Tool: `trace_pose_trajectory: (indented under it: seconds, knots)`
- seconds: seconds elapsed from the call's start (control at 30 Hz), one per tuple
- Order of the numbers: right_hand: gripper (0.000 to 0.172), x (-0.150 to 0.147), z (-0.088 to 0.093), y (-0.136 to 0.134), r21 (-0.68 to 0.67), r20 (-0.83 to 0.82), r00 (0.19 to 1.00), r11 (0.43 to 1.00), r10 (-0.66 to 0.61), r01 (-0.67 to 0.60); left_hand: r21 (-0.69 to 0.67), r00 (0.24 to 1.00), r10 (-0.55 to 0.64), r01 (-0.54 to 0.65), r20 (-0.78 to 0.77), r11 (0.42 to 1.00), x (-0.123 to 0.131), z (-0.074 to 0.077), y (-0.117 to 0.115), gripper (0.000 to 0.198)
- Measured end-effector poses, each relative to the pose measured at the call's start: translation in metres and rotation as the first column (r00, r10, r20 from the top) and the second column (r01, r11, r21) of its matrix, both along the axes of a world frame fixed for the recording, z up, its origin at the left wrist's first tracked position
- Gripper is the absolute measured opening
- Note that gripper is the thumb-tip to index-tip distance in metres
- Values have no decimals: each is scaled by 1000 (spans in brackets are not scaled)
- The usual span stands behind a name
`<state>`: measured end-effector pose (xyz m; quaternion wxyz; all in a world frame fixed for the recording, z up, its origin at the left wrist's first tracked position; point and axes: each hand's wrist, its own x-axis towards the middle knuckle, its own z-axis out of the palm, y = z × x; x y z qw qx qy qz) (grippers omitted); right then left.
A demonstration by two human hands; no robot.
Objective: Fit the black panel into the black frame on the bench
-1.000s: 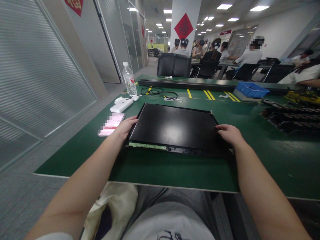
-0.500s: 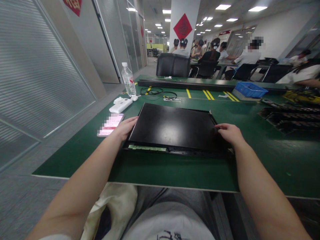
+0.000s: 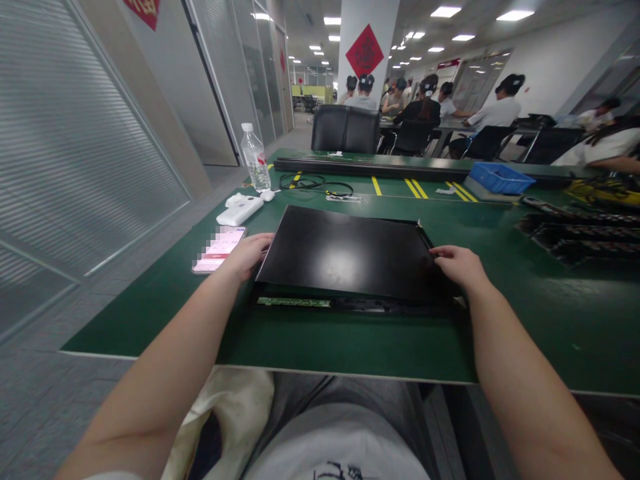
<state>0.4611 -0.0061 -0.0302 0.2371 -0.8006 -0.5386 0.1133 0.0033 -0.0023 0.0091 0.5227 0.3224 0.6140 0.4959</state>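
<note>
A black display panel (image 3: 345, 257) is in front of me, its near edge tilted up from a black frame (image 3: 395, 307) on the green table. Along the frame's near side a narrow green circuit board (image 3: 294, 302) shows. My left hand (image 3: 254, 253) is closed on the panel's left edge, its fingertips partly hidden behind it. At the right edge, my right hand (image 3: 457, 263) pinches the panel between thumb and fingers.
A lit phone (image 3: 223, 250), a white power bank (image 3: 241, 210) and a water bottle (image 3: 255, 160) stand or lie at left. Behind the panel are a black cable (image 3: 320, 185) and a blue basket (image 3: 501, 179). Dark strips (image 3: 560, 237) lie at right. People sit farther back.
The panel's near edge has risen slightly, so a wider gap shows above the frame and circuit board. Both hands keep their places on its sides.
</note>
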Motion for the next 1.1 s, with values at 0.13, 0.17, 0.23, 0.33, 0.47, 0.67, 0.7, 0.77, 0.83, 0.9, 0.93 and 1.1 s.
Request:
trace_pose_trajectory:
  seconds: [0.13,0.17,0.23,0.33,0.47,0.67,0.7,0.77,0.83,0.9,0.93,1.1]
  knots:
    - [37,1,-3,2,20,-1,1000,1000,13,-13,11,1000,-22,21,14,1000,-2,-2,0,18]
    - [37,1,-4,2,27,-7,1000,999,17,-16,25,1000,-29,28,8,999,-3,-3,0,15]
    - [38,2,-6,3,39,-18,1000,999,21,-21,70,998,-53,54,-18,996,-5,-5,-1,19]
    - [40,2,-8,5,37,-19,1000,999,17,-17,149,996,-88,92,-34,984,-7,-9,-1,29]
    - [47,2,-7,7,18,-24,1000,1000,10,-9,317,994,-56,81,-90,945,-8,-10,1,26]
    - [36,1,-5,5,50,-196,979,997,-47,58,509,978,-62,157,-199,846,-7,-5,-2,25]
    - [32,1,-5,5,70,-229,972,994,-60,78,535,979,-55,154,-196,831,-7,-5,-3,24]
    - [25,-1,-2,3,128,-285,955,984,-86,127,565,986,-30,118,-162,817,-8,-4,-4,22]
    - [20,-4,4,1,217,-384,920,960,-81,175,552,995,4,51,-98,832,-9,-3,-3,21]
    - [25,-8,12,-3,319,-570,822,928,25,193,506,999,45,-29,-20,862,-11,-2,-2,22]
    - [29,-11,17,-7,345,-661,741,925,118,160,480,998,63,-63,15,875,-12,0,-1,23]
    - [37,-22,39,-25,354,-848,426,935,315,12,431,993,96,-116,67,895,-12,6,4,24]
